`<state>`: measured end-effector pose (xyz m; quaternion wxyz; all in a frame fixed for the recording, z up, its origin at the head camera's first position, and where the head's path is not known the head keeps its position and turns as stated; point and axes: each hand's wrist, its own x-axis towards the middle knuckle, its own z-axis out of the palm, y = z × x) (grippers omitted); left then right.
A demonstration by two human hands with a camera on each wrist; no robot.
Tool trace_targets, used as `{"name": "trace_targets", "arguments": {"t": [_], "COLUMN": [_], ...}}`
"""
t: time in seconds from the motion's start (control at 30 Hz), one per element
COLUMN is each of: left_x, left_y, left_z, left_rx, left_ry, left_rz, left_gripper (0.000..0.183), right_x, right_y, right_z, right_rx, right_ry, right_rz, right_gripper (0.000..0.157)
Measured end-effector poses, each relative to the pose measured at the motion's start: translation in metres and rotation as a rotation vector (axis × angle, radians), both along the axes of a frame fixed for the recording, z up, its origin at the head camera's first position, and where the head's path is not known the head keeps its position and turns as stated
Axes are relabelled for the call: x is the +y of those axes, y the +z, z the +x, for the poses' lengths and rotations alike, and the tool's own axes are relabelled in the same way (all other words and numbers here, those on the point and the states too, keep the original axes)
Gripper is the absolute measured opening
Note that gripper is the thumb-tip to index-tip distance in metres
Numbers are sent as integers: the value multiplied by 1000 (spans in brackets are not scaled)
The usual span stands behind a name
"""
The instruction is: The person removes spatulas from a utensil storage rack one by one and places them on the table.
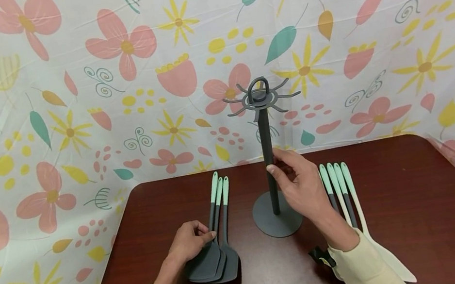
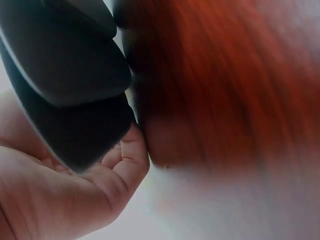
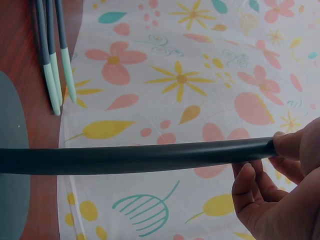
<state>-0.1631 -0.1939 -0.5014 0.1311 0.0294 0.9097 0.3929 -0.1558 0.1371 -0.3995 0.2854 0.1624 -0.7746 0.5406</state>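
Observation:
A dark grey utensil stand [image 1: 269, 155] with a round base and a ring of hooks on top stands upright at the table's middle. My right hand [image 1: 302, 187] pinches its pole between thumb and fingers; the right wrist view shows the pole [image 3: 125, 159] lengthwise. On the left lie several spatulas [image 1: 230, 264], with grey heads overlapping and mint handle ends pointing away. My left hand [image 1: 189, 241] holds the leftmost spatula [image 1: 204, 266] near its neck. In the left wrist view the dark spatula heads [image 2: 70, 65] partly hide the left hand's fingers.
Right of the stand, several more utensils [image 1: 339, 179] with mint handle ends lie side by side; the right forearm covers part of them. One has a long pale head [image 1: 398, 266]. A flower-patterned cloth [image 1: 69, 87] hangs behind the brown table [image 1: 430, 200].

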Motion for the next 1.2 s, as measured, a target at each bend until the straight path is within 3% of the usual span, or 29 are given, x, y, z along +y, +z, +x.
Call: {"name": "trace_targets", "arguments": {"t": [0.47, 1.2], "left_x": [-2, -3], "left_y": [1, 4], "left_z": [0, 2], "left_rx": [-51, -47], "left_ry": [-6, -16], "left_rz": [-14, -37], "left_gripper": [24, 25], "right_x": [1, 1], "right_y": [-1, 0], "right_z": [-1, -1], "right_rx": [2, -1], "right_ry": [10, 15], "right_rz": [-11, -15], "right_gripper": [31, 31]}}
